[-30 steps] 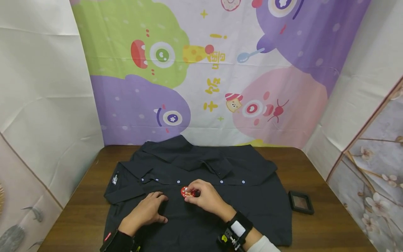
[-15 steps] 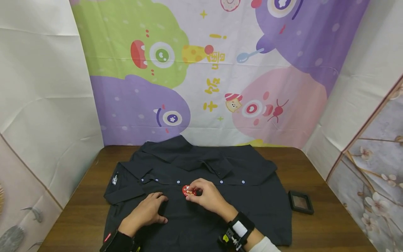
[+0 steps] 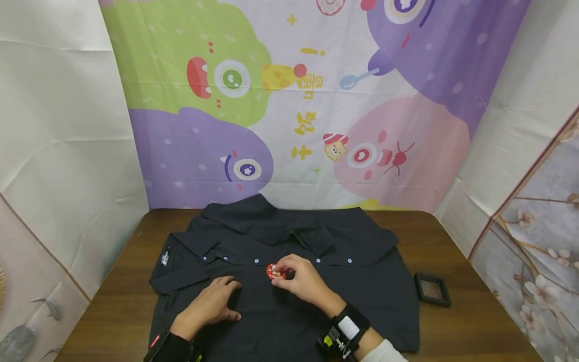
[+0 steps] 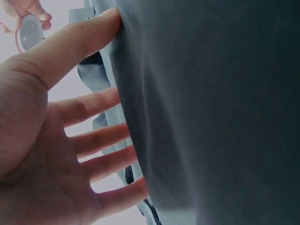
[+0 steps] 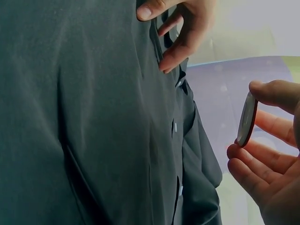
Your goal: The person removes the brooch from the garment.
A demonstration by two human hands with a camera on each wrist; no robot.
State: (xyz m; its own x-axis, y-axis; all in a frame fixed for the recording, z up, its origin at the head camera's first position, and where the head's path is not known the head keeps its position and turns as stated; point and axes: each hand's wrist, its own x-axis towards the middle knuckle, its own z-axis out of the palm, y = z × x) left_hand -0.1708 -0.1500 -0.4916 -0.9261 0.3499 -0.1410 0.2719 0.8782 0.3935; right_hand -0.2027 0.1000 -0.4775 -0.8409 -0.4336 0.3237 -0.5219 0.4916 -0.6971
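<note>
A dark button-up shirt [image 3: 267,322] lies spread on the wooden table, with a row of small pale buttons across it. My right hand [image 3: 302,280] pinches a round red pin badge [image 3: 273,272] by its edge, between thumb and fingers. In the right wrist view the badge [image 5: 247,121] is held apart from the cloth, seen nearly edge-on. Its pale back with a pin shows in the left wrist view. My left hand [image 3: 209,304] rests on the shirt with fingers spread, and its fingertips touch the cloth [image 4: 201,112].
A small black square frame [image 3: 432,290] lies on the table [image 3: 470,327] to the right of the shirt. Behind the table hangs a cartoon-printed cloth [image 3: 289,181]. Pale panels rise on both sides.
My right hand has carried the badge slightly to the right and a little away from me above the shirt. The left hand and the shirt have stayed in place.
</note>
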